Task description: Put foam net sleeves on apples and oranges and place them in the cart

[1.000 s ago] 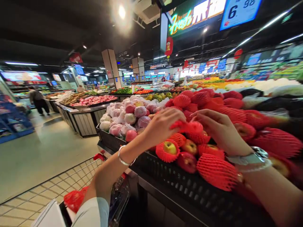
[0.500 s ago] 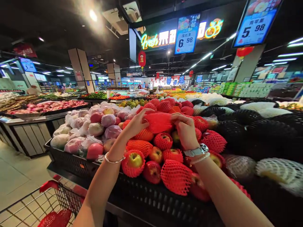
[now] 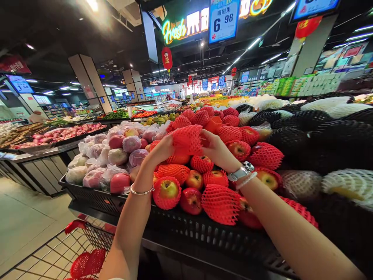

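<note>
A red foam fruit net is held up between my two hands over the heap of apples. My left hand grips its left side, with the fingers mostly hidden behind the mesh. At the right side, my right hand has thumb and fingers closed on its edge. The net looks rounded; whether an apple is inside it I cannot tell. Below it lie bare red apples and a netted apple with its yellow-green top showing. An empty-looking, flattened end of another red net rests at the front.
A black crate edges the display in front of me. Film-wrapped apples are heaped left, black-netted fruit right. At lower left stands a shopping cart containing red nets. Price screens hang overhead.
The red net was stretched flatter between my hands; now it appears rounder and its mesh shows. My right hand has turned, its fingers reaching behind the net's edge. The view has tipped downward.
</note>
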